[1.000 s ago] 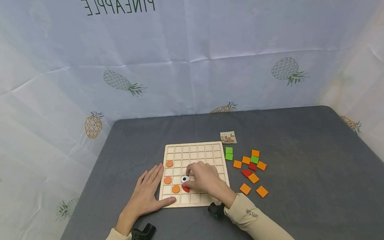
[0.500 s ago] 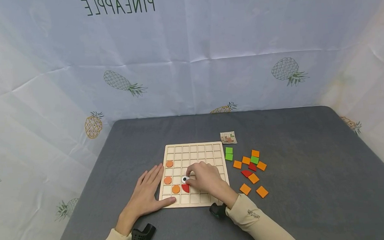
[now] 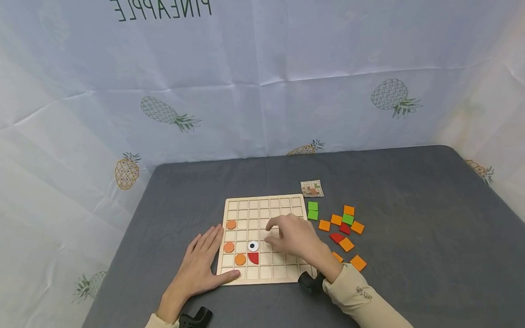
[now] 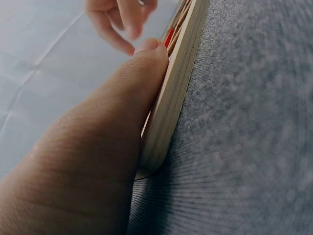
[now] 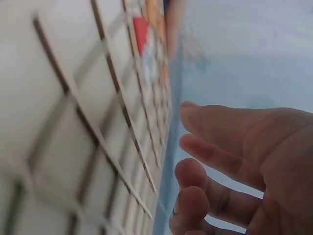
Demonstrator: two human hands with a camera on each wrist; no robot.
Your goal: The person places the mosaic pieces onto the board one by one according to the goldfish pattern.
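Observation:
A wooden grid board [image 3: 264,202] lies on the grey table. My left hand [image 3: 201,261] rests at its left side, fingers straight along the edge and thumb on the front left corner; the left wrist view shows that thumb [image 4: 132,83] against the rim. My right hand [image 3: 295,236] hovers over the board's right half, thumb and fingers parted with nothing between them. In the grid sit a white disc with a black dot [image 3: 253,246], a red quarter-round piece [image 3: 253,258] just in front of it, and orange discs [image 3: 240,259] to the left.
Right of the board lie loose orange squares [image 3: 359,263], green squares [image 3: 312,206] and red pieces [image 3: 336,238]. A small pattern card [image 3: 312,188] lies by the board's far right corner. A pineapple-print cloth [image 3: 259,109] hangs behind the table.
My right hand has let go of the white dotted disc, which stays in its cell, and has moved right with its fingers spread apart. The left hand has stayed in place.

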